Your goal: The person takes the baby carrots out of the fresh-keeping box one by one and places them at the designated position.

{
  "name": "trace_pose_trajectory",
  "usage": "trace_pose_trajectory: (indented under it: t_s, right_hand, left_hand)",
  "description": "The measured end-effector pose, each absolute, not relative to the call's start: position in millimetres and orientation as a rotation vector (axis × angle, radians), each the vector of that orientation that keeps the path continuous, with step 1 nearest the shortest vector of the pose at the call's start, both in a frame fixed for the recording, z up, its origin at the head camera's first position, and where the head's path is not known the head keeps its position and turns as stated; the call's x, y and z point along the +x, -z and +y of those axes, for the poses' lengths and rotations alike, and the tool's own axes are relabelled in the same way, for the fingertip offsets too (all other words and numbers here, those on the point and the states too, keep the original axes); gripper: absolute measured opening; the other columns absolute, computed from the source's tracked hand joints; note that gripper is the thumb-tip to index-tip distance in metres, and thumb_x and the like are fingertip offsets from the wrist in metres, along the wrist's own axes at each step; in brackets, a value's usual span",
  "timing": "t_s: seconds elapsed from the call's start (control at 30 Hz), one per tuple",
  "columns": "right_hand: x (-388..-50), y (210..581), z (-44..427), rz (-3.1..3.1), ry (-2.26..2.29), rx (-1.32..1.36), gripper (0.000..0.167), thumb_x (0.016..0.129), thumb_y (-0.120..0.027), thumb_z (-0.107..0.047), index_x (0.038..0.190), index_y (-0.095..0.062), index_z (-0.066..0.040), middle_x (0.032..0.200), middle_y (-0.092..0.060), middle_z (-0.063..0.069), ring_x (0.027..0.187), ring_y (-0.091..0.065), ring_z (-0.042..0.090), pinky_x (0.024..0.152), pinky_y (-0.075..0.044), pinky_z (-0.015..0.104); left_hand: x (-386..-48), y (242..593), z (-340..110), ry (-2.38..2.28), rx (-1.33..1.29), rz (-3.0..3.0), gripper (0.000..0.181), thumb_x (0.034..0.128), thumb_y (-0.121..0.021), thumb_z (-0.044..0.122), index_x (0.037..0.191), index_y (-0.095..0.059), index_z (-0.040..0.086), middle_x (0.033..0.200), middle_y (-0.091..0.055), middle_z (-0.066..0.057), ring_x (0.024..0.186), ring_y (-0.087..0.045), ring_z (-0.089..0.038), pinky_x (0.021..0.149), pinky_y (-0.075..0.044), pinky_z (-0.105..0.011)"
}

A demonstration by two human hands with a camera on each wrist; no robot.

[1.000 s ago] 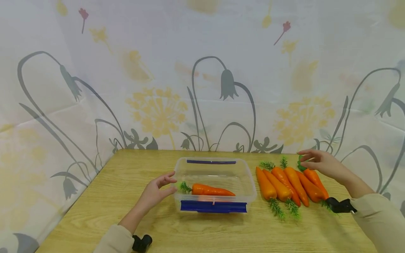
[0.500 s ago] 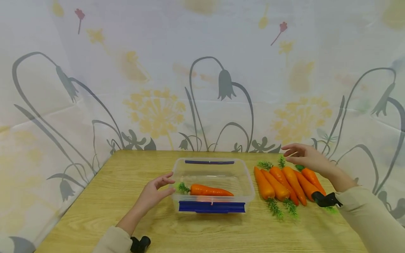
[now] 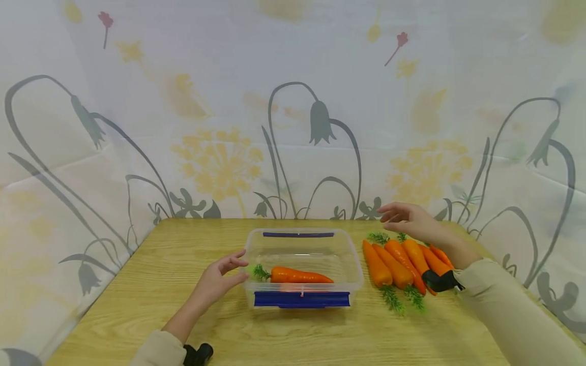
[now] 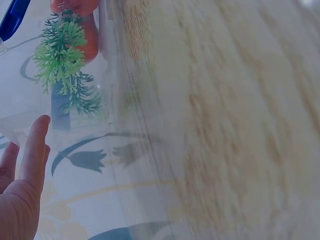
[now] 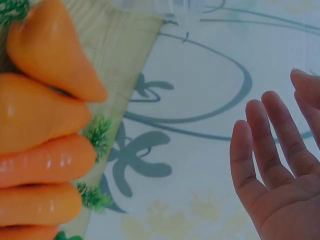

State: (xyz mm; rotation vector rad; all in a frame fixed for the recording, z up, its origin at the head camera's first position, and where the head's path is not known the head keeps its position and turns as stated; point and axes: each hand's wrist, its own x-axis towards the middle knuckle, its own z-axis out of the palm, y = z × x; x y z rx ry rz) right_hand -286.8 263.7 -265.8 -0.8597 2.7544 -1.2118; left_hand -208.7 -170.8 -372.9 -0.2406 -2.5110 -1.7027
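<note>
A clear plastic container [image 3: 302, 249] with blue clips stands on the table, and one carrot [image 3: 302, 275] with a green top lies inside it. My left hand [image 3: 212, 284] is at the container's left side, fingers relaxed and holding nothing; whether the fingertips touch the wall I cannot tell. In the left wrist view the carrot's green top [image 4: 62, 55] shows through the wall. To the right of the container lies a row of several carrots [image 3: 398, 264]. My right hand [image 3: 414, 221] is raised above their far ends, its fingers loosely extended with nothing in them. Its forearm hides the rightmost carrots in part.
The wood-grain table [image 3: 183, 254] reaches back to a flower-printed cloth backdrop [image 3: 220, 101]. Black wrist cameras [image 3: 441, 280] are strapped at both sleeves. The row of carrots sits close beside the container's right wall.
My right hand has moved left across the far ends of the carrots, toward the container. My left hand has stayed beside the container. The head view has shifted slightly to the right.
</note>
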Motion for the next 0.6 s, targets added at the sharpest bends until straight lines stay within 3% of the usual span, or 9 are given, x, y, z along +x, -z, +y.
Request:
trace_pose_trajectory:
  t_s: [0.6]
  right_hand:
    - [-304, 277, 199, 2.67, 1.109, -1.08, 0.034, 0.091, -0.061, -0.01, 0.124, -0.056, -0.002, 0.106, -0.063, 0.012, 0.094, -0.059, 0.025, 0.079, -0.049, 0.037]
  left_hand:
    - [-210, 373, -172, 1.717, -0.254, -2.509, 0.021, 0.0858, -0.068, 0.012, 0.104, -0.064, 0.002, 0.14, -0.045, -0.004, 0.125, -0.042, -0.031, 0.095, -0.04, -0.05]
